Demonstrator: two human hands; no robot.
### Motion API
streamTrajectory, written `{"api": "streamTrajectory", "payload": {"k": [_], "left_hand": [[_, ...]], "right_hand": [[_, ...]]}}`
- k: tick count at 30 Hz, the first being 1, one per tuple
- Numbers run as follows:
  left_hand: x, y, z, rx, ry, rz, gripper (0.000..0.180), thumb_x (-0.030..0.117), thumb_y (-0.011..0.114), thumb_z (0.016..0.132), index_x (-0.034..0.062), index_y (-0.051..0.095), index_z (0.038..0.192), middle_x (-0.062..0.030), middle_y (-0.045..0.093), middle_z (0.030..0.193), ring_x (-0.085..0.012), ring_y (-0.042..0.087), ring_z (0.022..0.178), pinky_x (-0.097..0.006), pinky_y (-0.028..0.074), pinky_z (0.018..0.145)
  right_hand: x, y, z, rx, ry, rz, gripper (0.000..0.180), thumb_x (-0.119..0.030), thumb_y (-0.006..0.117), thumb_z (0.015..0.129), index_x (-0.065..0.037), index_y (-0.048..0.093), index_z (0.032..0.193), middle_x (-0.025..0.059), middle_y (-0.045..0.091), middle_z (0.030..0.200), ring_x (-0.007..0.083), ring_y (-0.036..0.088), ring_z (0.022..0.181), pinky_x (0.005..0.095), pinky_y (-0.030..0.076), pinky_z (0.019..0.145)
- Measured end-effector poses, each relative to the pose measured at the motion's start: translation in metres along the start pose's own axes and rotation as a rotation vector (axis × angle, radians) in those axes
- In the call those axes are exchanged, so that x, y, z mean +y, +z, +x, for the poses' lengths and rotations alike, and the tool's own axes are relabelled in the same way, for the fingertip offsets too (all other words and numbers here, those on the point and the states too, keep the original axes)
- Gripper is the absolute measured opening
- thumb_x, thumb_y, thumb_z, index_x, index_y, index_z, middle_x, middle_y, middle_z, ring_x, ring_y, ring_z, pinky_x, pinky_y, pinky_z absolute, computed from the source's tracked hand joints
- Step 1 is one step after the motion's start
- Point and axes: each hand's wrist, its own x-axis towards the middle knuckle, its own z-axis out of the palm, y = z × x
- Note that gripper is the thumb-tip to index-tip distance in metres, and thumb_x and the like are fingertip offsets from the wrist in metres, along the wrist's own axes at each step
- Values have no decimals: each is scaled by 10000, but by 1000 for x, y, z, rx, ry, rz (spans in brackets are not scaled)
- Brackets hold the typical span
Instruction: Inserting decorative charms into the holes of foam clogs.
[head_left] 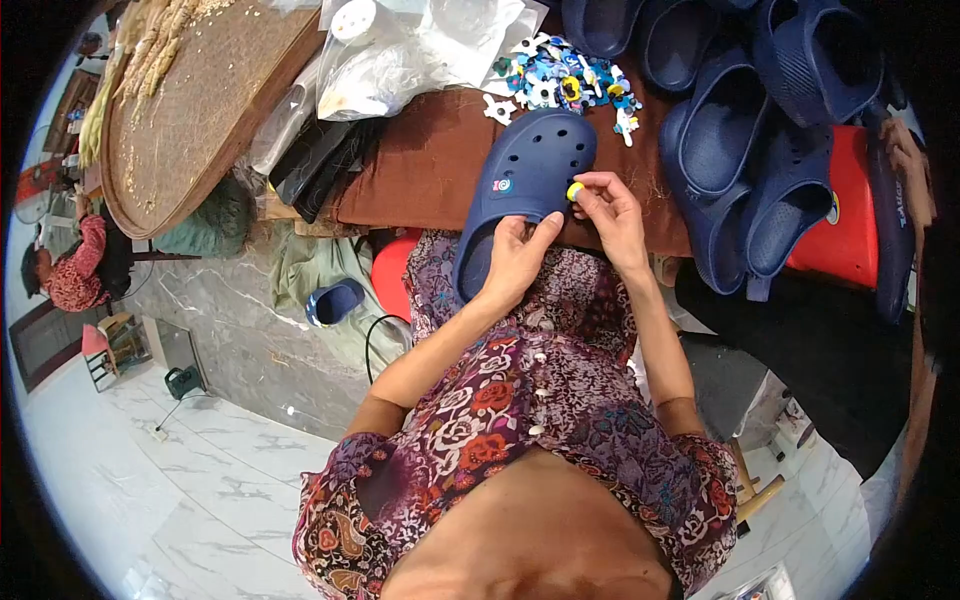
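**Two hands on one navy clog, yellow charm at the holes**

Both hands are busy with the same shoe. The navy blue clog (525,185) sits over the person's lap, toe pointing away toward the brown cloth-covered surface (430,160), heel end down by the floral dress. The left hand (518,258) is wrapped around the clog's near side, fingers (545,230) curled shut against its edge and thumb on top, so that one's got a firm hold. The right hand (612,215) is pinched closed on a small yellow charm (575,189), thumb and forefinger tight on it, pressing it right at the rim of the clog's upper beside the vent holes. One round charm (502,185) with a pale ring already sits on the clog's left side.

Just beyond the toe there's a heap of loose charms (560,78), mostly blue, white and yellow, lying on the surface. To the right, a stack of matching navy clogs (740,150) is piled up, some on a red stool (850,230). Crumpled clear plastic bags (400,55) lie at the far left of the cloth, near a big round woven tray (190,120).
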Motion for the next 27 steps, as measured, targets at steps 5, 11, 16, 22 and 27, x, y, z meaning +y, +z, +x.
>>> {"api": "streamTrajectory", "payload": {"k": [5, 11, 16, 22, 27], "left_hand": [[-14, -3, -5, 13, 8, 116, 265, 150, 624, 934, -45, 613, 1113, -40, 650, 1031, -92, 573, 906, -266, 459, 807], [-7, 5, -6, 8, 52, 75, 245, 162, 588, 946, -40, 616, 1081, -7, 626, 948, -72, 539, 830, -259, 450, 742], [-12, 0, -4, -22, -5, 159, 203, 170, 579, 943, -16, 624, 1013, 53, 539, 796, -41, 435, 695, -247, 369, 606], [-14, -2, -3, -28, -9, 149, 207, 166, 580, 933, -21, 620, 1011, 49, 540, 802, -51, 441, 706, -250, 376, 619], [-9, -3, -4, -45, -31, 166, 221, 149, 578, 926, -31, 610, 1050, 20, 567, 879, -73, 483, 790, -260, 418, 704]], "right_hand": [[-7, -5, 0, -19, 114, 64, 186, -165, 670, 940, -43, 613, 1068, 19, 667, 942, 63, 600, 820, 219, 500, 732], [-17, -11, 4, -57, 181, 70, 191, -171, 705, 913, -44, 618, 1027, 22, 674, 920, 61, 608, 796, 221, 509, 720], [-22, -21, 10, -135, 254, 20, 144, -162, 688, 923, -45, 624, 977, 30, 681, 923, 71, 624, 795, 226, 523, 731], [-23, -28, 17, -193, 355, 62, 160, -174, 704, 910, -42, 628, 957, 29, 679, 910, 73, 636, 769, 245, 552, 754], [-21, -31, 20, -212, 414, 70, 165, -180, 712, 902, -44, 627, 938, 13, 665, 879, 73, 634, 723, 282, 577, 756]]}}
